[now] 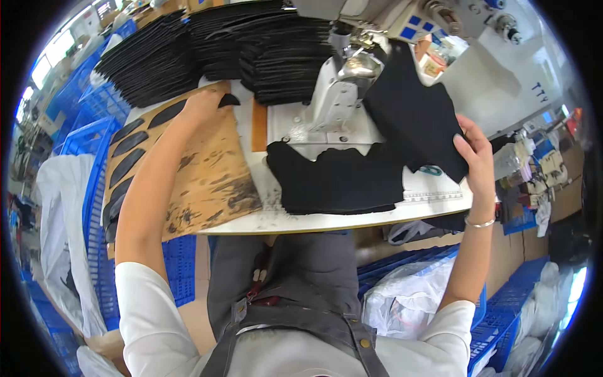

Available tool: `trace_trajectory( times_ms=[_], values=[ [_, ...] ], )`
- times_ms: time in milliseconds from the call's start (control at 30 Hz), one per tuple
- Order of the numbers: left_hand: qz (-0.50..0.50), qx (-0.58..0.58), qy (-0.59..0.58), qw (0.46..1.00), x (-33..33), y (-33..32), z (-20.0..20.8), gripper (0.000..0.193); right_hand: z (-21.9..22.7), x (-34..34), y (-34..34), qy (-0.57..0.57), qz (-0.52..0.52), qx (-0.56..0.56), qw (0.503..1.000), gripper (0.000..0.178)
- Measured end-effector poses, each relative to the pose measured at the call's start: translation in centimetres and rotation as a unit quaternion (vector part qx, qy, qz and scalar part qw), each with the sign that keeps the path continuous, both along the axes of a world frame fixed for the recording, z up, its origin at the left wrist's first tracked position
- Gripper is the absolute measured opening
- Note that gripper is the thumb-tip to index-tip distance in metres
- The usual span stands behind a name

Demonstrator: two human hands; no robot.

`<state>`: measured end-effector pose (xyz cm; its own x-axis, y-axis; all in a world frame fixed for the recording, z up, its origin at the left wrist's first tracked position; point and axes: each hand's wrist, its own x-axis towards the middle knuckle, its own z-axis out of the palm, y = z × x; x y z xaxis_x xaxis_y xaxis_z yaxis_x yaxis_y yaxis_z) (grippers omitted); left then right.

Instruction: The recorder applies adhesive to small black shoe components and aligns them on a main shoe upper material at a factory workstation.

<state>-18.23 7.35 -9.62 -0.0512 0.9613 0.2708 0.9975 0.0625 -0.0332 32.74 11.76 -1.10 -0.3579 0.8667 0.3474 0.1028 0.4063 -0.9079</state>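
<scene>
My left hand is closed over the far end of a stained brown board, with a small curved black piece pinched at its fingertips. Several similar black curved pieces lie in a row along the board's left side. On the right, my right hand grips the edge of a large black fabric panel between thumb and fingers. That panel reaches up beside the sewing machine head. In front of the machine, more black panels lie flat on the white table.
Tall stacks of black cut pieces stand at the back of the table. A clear ruler and teal-handled scissors lie near the right front edge. Blue crates stand to the left, and a white plastic bag sits below.
</scene>
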Motion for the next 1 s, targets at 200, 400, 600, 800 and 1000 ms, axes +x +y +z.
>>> trace_trajectory(
  times_ms=[200,400,600,800,1000],
  values=[
    [-0.007,0.023,0.083,0.996,-1.1,2.8,-2.0,0.034,-8.2,-1.5,6.0,-0.194,-0.262,0.158,0.932,0.038],
    [0.053,0.208,-0.116,0.97,-3.2,1.5,-2.3,0.027,-7.6,-4.2,4.4,-0.533,-0.267,0.247,0.764,0.039],
    [0.169,0.352,-0.6,0.698,-6.9,-1.6,2.9,0.017,-3.8,-6.0,-0.3,-0.271,-0.165,0.427,0.847,0.028],
    [-0.072,0.189,-0.795,0.572,-0.7,-6.7,7.8,0.022,-1.2,-11.7,-6.4,-0.153,0.03,0.373,0.915,0.032],
    [-0.194,0.083,-0.779,0.59,8.7,-10.5,10.2,0.024,-1.2,-19.5,-7.1,-0.061,0.151,0.154,0.975,0.056]
  ],
)
